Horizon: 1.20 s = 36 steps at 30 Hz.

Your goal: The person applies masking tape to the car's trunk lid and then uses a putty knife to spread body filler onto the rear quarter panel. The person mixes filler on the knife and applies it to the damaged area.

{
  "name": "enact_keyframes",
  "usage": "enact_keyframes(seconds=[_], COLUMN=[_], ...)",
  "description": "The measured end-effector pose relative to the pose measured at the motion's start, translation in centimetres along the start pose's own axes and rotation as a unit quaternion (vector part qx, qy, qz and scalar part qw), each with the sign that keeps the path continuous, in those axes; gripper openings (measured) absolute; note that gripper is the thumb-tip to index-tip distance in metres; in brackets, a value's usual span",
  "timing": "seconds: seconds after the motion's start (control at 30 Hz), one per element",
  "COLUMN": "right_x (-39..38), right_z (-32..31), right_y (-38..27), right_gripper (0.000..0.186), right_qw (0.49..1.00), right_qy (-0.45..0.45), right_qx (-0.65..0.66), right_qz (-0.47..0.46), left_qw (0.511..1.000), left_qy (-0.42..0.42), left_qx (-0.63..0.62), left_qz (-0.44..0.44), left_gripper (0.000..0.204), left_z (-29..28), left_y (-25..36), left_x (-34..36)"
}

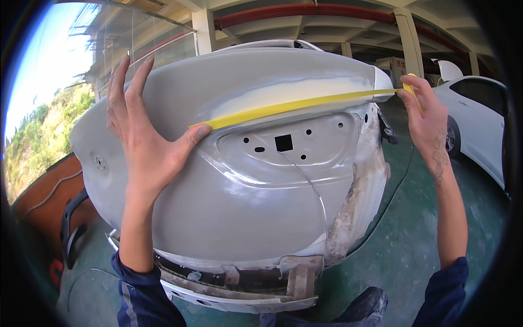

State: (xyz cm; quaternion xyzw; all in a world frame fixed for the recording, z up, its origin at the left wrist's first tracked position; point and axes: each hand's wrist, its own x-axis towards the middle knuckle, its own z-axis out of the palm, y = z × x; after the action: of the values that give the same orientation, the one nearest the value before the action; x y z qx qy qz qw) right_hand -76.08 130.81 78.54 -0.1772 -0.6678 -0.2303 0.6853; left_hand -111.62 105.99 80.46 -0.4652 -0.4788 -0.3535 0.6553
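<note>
A strip of yellow masking tape (294, 104) stretches across a grey-primed car trunk lid (245, 210), along the ridge above its recessed plate area. My left hand (143, 133) has its fingers spread upward, and its thumb presses the tape's left end against the panel. At the lid's far right edge, my right hand (430, 120) is closed on the yellow tape roll (412, 87), which is partly hidden by the fingers. The tape runs taut between the hands. Beneath it, the recess has several round holes and a square black opening (284, 143).
A white car (482, 109) stands at the right on the green floor (403, 245). Below the lid, the rear bumper area shows exposed metal (302, 278). A thin cable (389, 204) trails along the right. An orange-brown panel (46, 188) and a dark curved part (70, 218) are at left.
</note>
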Motion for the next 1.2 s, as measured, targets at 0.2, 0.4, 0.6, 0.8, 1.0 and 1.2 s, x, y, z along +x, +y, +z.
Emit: enact_keyframes(seconds=[0.2, 0.4, 0.6, 0.8, 1.0, 1.2], right_x=[0.2, -0.2, -0.4, -0.5, -0.6, -1.2], right_z=[-0.2, -0.1, 1.0, 1.0, 0.9, 2.0], right_y=[0.3, -0.4, 0.1, 0.5, 0.7, 0.9], right_gripper=[0.024, 0.025, 0.028, 0.029, 0.03, 0.03], right_qw=[1.0, 0.998, 0.998, 0.998, 0.999, 0.997], right_qy=[-0.005, -0.035, -0.032, -0.035, -0.013, -0.022], right_qx=[-0.004, -0.043, -0.028, -0.01, -0.001, -0.011], right_qz=[0.005, 0.036, 0.045, 0.056, 0.05, 0.076], left_qw=[0.998, 0.997, 0.995, 0.995, 0.994, 0.994], left_qy=[-0.004, -0.024, -0.036, -0.041, -0.048, -0.059], left_qx=[-0.003, -0.013, -0.013, -0.029, -0.034, -0.029], left_qz=[0.057, 0.074, 0.091, 0.09, 0.087, 0.089], left_gripper=[0.109, 0.107, 0.106, 0.107, 0.109, 0.107], left_z=[0.9, 1.0, 1.5, 1.9, 1.9, 2.3], left_y=[0.5, 1.0, 2.4, 3.1, 3.0, 3.4], left_x=[1.6, 2.4, 3.3, 3.8, 3.9, 4.0])
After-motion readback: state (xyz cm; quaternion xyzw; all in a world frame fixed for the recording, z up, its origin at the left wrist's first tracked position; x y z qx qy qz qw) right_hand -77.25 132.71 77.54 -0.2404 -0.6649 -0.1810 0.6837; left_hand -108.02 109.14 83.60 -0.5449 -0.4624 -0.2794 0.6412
